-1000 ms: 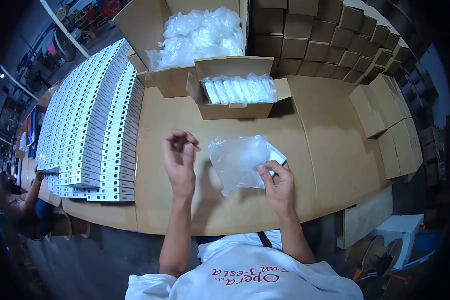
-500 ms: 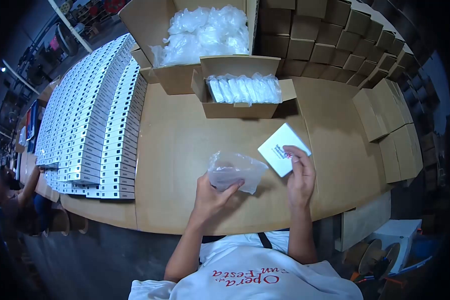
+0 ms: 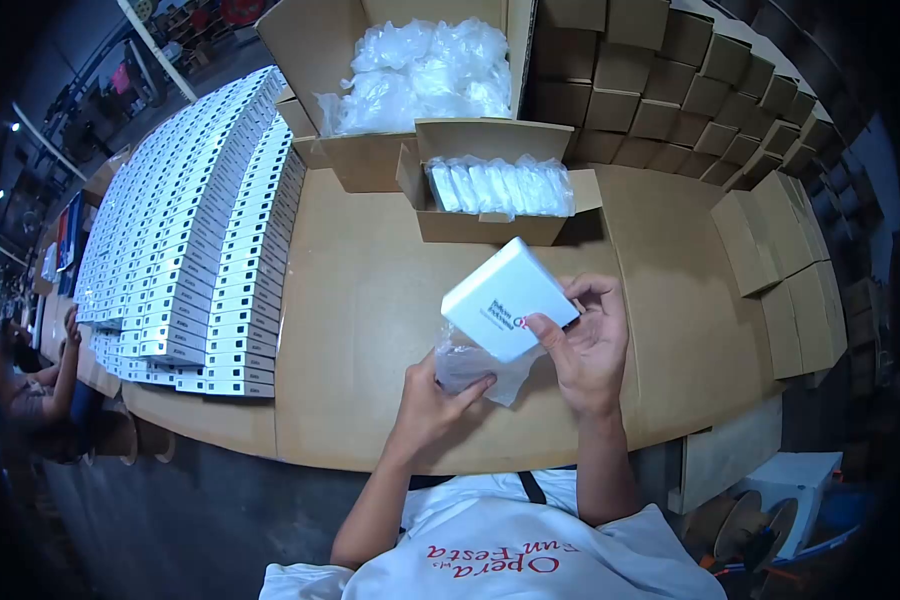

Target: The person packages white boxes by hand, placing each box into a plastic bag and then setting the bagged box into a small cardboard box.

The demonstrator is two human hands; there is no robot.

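A flat white box (image 3: pixel 505 295) with small print is tilted up over the middle of the table. My right hand (image 3: pixel 588 350) grips its right corner between thumb and fingers. Just below the box, my left hand (image 3: pixel 440 405) pinches a clear plastic bag (image 3: pixel 485 375). The box's lower part overlaps the bag from above; whether its corner is inside the bag I cannot tell. Beyond both hands stands an open brown carton (image 3: pixel 490 230) holding a row of plastic-wrapped white boxes (image 3: pixel 500 187).
Stacked white boxes (image 3: pixel 185 230) fill the table's left side. A large carton (image 3: pixel 370 160) of plastic bags (image 3: pixel 425 75) stands at the back. Brown cartons (image 3: pixel 660 90) are piled back right, others (image 3: pixel 780 270) at the right edge. A co-worker (image 3: pixel 45 390) is at far left.
My right hand has lifted the white box and brought it left, over the bag. The bag has moved slightly down. The co-worker's arm is raised higher.
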